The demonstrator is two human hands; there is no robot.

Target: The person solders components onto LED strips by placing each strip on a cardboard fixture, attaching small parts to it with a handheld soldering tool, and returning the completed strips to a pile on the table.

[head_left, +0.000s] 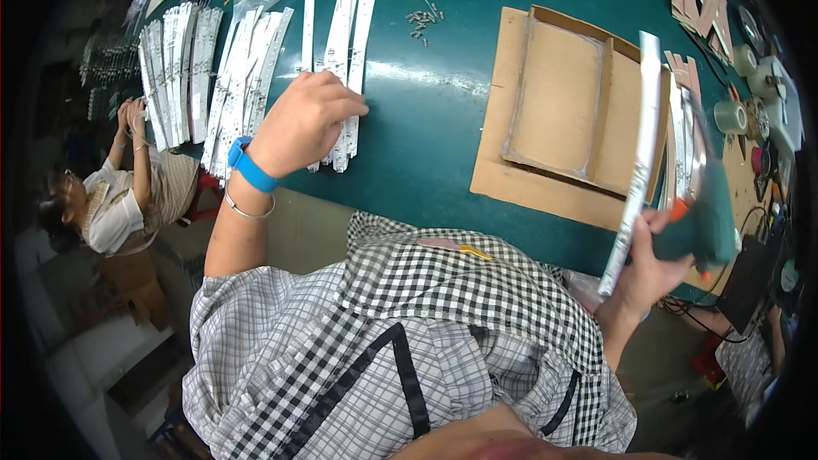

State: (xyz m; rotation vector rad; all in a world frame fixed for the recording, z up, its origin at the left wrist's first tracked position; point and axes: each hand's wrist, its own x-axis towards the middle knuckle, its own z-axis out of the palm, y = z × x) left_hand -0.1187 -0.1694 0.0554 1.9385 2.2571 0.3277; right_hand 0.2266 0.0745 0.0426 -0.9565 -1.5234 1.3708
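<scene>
Long strip (644,128) is sitting at the right, above the right edge of the cardboard tray (554,94). It's lying along the inner, left side of the right hand (649,268), long axis running away from the body, far end leaning slightly right. Most of its length is extending beyond the fingers; a short end is sticking out toward the body. Right hand is clearly the nearer one; left is well apart.

Looks: narrow, flat, silvery white, plainer up top, speckled with marks and glints toward the near end. Slight bow showing, could be lens.

Right fingers are gripping the strip near its lower end. Green tool (717,217) with orange parts is showing just right of that hand; blurred, can't tell about contact.

Left hand (315,115) is curling, knuckles up, over a batch of white strips (342,21), their axes also pointing away from the body. Fingertips are hidden, so can't tell if they're pinching anything.

Further out: more strip stacks (247,68) are lying left, small metal parts (419,21) are scattering across the green table (426,145), and a co-worker (119,213) is handling something at far left.
</scene>
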